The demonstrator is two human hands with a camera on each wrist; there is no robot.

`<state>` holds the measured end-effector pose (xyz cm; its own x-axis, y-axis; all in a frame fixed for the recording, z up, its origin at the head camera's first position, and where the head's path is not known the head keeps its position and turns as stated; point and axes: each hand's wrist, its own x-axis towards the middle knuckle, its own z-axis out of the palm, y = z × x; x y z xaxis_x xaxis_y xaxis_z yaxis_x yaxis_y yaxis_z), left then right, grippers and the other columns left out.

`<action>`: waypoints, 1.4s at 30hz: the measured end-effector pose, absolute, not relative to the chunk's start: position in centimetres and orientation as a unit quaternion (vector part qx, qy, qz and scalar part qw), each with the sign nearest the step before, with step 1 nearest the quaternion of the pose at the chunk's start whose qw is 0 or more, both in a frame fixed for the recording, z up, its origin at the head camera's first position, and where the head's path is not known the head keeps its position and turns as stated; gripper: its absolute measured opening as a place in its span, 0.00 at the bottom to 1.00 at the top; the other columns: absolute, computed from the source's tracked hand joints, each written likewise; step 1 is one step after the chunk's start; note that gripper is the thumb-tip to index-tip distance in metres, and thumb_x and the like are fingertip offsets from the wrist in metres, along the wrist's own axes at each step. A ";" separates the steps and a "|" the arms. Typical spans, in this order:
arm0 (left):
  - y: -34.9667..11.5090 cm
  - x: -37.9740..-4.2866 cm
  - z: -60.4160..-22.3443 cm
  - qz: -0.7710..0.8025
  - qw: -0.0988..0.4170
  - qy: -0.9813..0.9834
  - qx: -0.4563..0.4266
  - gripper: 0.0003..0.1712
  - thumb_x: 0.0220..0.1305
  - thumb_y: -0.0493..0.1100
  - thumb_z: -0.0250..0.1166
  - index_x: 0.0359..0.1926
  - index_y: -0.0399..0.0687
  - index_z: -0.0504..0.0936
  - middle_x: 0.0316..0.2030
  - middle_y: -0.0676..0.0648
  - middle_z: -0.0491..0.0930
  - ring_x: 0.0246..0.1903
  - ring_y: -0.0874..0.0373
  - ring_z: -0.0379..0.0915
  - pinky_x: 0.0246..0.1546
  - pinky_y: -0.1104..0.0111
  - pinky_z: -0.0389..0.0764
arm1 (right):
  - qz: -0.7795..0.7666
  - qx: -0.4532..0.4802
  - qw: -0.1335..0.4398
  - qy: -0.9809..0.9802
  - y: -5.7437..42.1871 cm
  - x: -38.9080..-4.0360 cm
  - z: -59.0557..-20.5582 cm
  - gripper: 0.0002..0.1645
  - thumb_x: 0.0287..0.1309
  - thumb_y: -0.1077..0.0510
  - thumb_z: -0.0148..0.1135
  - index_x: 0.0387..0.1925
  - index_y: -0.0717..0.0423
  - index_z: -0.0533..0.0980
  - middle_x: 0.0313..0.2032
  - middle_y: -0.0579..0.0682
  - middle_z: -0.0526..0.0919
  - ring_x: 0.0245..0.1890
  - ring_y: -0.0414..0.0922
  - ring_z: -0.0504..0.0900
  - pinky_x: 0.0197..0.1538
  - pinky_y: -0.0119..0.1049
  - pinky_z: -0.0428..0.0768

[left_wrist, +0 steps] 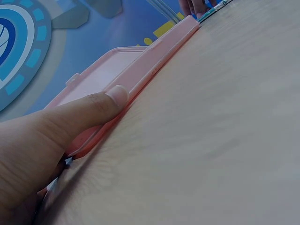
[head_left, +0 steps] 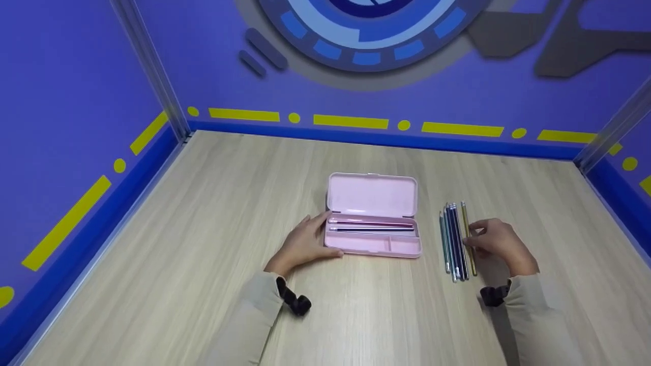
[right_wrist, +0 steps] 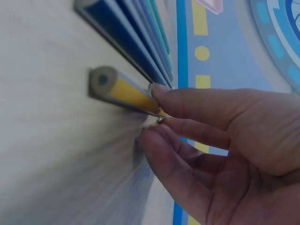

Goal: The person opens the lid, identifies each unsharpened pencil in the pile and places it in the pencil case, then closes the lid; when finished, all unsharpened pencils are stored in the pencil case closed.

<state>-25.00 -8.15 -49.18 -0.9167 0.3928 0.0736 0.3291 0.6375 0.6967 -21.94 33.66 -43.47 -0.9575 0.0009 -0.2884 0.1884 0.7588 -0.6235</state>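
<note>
A pink pencil case (head_left: 358, 244) lies with its lid (head_left: 373, 194) flipped back. Two pencils (head_left: 374, 229), one reddish and one dark, lie in its rear compartment. My left hand (head_left: 303, 241) grips the case's left end, the thumb on the front wall (left_wrist: 154, 63) in the left wrist view. To the right of the case, my right hand (head_left: 498, 243) pinches a yellow pencil (right_wrist: 125, 92) between thumb and fingers, at the right side of a row of pencils (head_left: 454, 244). The yellow pencil lies on or just above the table; which, I cannot tell.
The pencil row holds several dark blue pencils (right_wrist: 119, 37) and teal ones, side by side on the wooden table (head_left: 229, 213). Blue-purple panels (head_left: 213, 76) stand along the table's back and sides. The case's front compartment has a small divider (head_left: 390, 243).
</note>
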 end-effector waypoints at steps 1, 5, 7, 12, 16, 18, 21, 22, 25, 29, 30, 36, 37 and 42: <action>-8.1 -25.0 -49.2 0.376 0.042 0.903 0.203 0.59 0.39 0.63 0.77 0.72 0.56 0.61 0.70 0.47 0.63 0.70 0.36 0.51 0.72 0.46 0.54 | -0.343 0.054 0.137 0.928 33.5 -22.0 -43.5 0.36 0.57 0.62 0.62 0.60 0.82 0.62 0.36 0.64 0.83 0.26 0.41 0.81 0.30 0.34 0.83; -8.1 -25.2 -49.5 0.368 0.032 0.903 0.222 0.58 0.40 0.63 0.76 0.72 0.54 0.61 0.69 0.45 0.64 0.70 0.44 0.56 0.75 0.52 0.50 | -0.342 0.053 0.136 0.928 33.4 -22.1 -43.4 0.34 0.56 0.64 0.61 0.58 0.83 0.63 0.37 0.70 0.82 0.27 0.43 0.83 0.30 0.38 0.86; -8.0 -25.2 -49.6 0.365 0.026 0.901 0.232 0.58 0.40 0.64 0.76 0.71 0.52 0.61 0.69 0.44 0.65 0.69 0.48 0.59 0.76 0.55 0.48 | -0.343 0.053 0.135 0.928 33.4 -22.1 -43.5 0.34 0.55 0.65 0.61 0.58 0.83 0.63 0.39 0.72 0.81 0.27 0.44 0.84 0.31 0.40 0.87; -8.0 -25.1 -49.5 0.367 0.031 0.903 0.223 0.59 0.40 0.64 0.76 0.72 0.54 0.61 0.70 0.45 0.64 0.70 0.46 0.56 0.75 0.54 0.48 | -0.352 0.045 0.132 0.926 33.6 -22.2 -43.7 0.33 0.54 0.65 0.60 0.57 0.84 0.64 0.35 0.68 0.83 0.26 0.44 0.84 0.30 0.40 0.87; -8.0 -25.1 -49.4 0.367 0.035 0.904 0.218 0.59 0.39 0.64 0.76 0.72 0.55 0.60 0.70 0.47 0.63 0.71 0.45 0.55 0.75 0.54 0.48 | -0.358 0.035 0.130 0.924 33.6 -22.3 -43.7 0.33 0.53 0.66 0.60 0.57 0.84 0.64 0.35 0.67 0.84 0.25 0.42 0.83 0.29 0.37 0.86; -8.0 -25.1 -49.3 0.369 0.035 0.903 0.216 0.59 0.39 0.63 0.77 0.72 0.56 0.60 0.70 0.47 0.63 0.71 0.45 0.55 0.75 0.55 0.47 | -0.361 0.035 0.130 0.923 33.6 -22.3 -43.6 0.34 0.52 0.66 0.60 0.58 0.83 0.64 0.36 0.67 0.84 0.25 0.41 0.82 0.29 0.36 0.85; -8.0 -25.1 -49.4 0.370 0.037 0.903 0.213 0.59 0.39 0.63 0.77 0.72 0.56 0.60 0.70 0.48 0.63 0.71 0.46 0.54 0.75 0.55 0.47 | -0.362 0.035 0.129 0.923 33.6 -22.4 -43.5 0.34 0.53 0.66 0.59 0.59 0.81 0.64 0.35 0.64 0.84 0.24 0.40 0.80 0.28 0.35 0.84; -8.1 -25.1 -49.4 0.370 0.038 0.904 0.212 0.59 0.39 0.64 0.77 0.72 0.56 0.60 0.70 0.48 0.63 0.71 0.46 0.54 0.75 0.55 0.47 | -0.363 0.037 0.129 0.922 33.5 -22.4 -43.4 0.34 0.53 0.66 0.59 0.60 0.81 0.64 0.34 0.63 0.85 0.23 0.40 0.80 0.28 0.35 0.84; -8.1 -25.0 -49.4 0.370 0.040 0.903 0.214 0.60 0.40 0.64 0.76 0.72 0.55 0.59 0.70 0.48 0.62 0.71 0.48 0.54 0.76 0.56 0.47 | -0.368 0.036 0.127 0.920 33.4 -22.4 -43.3 0.33 0.54 0.67 0.57 0.61 0.80 0.63 0.33 0.61 0.84 0.23 0.40 0.79 0.27 0.35 0.83; -8.1 -25.0 -49.4 0.372 0.034 0.901 0.221 0.59 0.40 0.63 0.76 0.72 0.54 0.60 0.70 0.47 0.63 0.71 0.49 0.56 0.76 0.56 0.47 | -0.370 0.029 0.115 0.921 33.1 -22.4 -42.8 0.33 0.55 0.68 0.55 0.62 0.78 0.64 0.38 0.66 0.83 0.25 0.42 0.81 0.29 0.36 0.84; -8.1 -25.0 -49.4 0.373 0.032 0.900 0.222 0.59 0.40 0.63 0.76 0.72 0.53 0.60 0.70 0.47 0.64 0.71 0.49 0.56 0.76 0.56 0.47 | -0.370 0.026 0.110 0.922 33.0 -22.4 -42.6 0.32 0.55 0.68 0.54 0.62 0.77 0.64 0.39 0.68 0.83 0.26 0.42 0.81 0.30 0.37 0.85; -8.1 -25.1 -49.4 0.374 0.027 0.900 0.222 0.58 0.39 0.63 0.77 0.71 0.54 0.62 0.69 0.46 0.65 0.70 0.45 0.56 0.75 0.54 0.49 | -0.347 0.002 0.072 0.935 32.4 -22.8 -41.8 0.27 0.59 0.66 0.53 0.61 0.71 0.69 0.43 0.70 0.81 0.28 0.44 0.82 0.32 0.39 0.86; -8.1 -25.1 -49.4 0.374 0.027 0.901 0.220 0.58 0.39 0.63 0.77 0.71 0.54 0.62 0.69 0.46 0.65 0.70 0.43 0.56 0.75 0.53 0.50 | -0.343 0.000 0.068 0.937 32.3 -22.8 -41.7 0.27 0.60 0.66 0.54 0.61 0.70 0.70 0.42 0.70 0.81 0.28 0.44 0.82 0.32 0.39 0.86; -8.1 -25.1 -49.4 0.375 0.028 0.902 0.213 0.58 0.39 0.63 0.77 0.71 0.56 0.62 0.69 0.47 0.64 0.70 0.39 0.54 0.74 0.51 0.51 | -0.331 -0.016 0.059 0.942 31.7 -23.1 -41.0 0.25 0.60 0.66 0.54 0.59 0.68 0.72 0.42 0.70 0.82 0.29 0.45 0.82 0.33 0.40 0.86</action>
